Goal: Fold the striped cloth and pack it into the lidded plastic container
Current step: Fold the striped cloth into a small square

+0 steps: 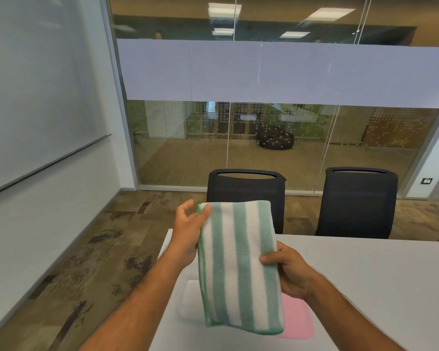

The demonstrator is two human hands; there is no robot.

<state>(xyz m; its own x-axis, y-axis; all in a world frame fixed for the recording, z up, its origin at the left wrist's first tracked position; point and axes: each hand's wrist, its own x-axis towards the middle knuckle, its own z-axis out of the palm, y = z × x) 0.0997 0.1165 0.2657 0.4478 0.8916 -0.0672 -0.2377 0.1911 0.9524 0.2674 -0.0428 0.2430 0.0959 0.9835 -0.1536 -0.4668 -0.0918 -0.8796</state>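
The green and white striped cloth (238,264) hangs folded in the air above the table, its stripes running lengthwise. My left hand (188,229) holds its upper left edge, thumb on the top corner and fingers behind. My right hand (287,269) pinches the right edge at mid-height. Under the cloth lies a clear plastic container (192,300), mostly hidden, and beside it a pink lid (298,320) lies flat on the table.
The white table (378,287) spreads to the right; its left edge drops to patterned floor. Two black office chairs (246,193) (357,201) stand at the far side. Behind them is a glass wall, and a whiteboard hangs on the left wall.
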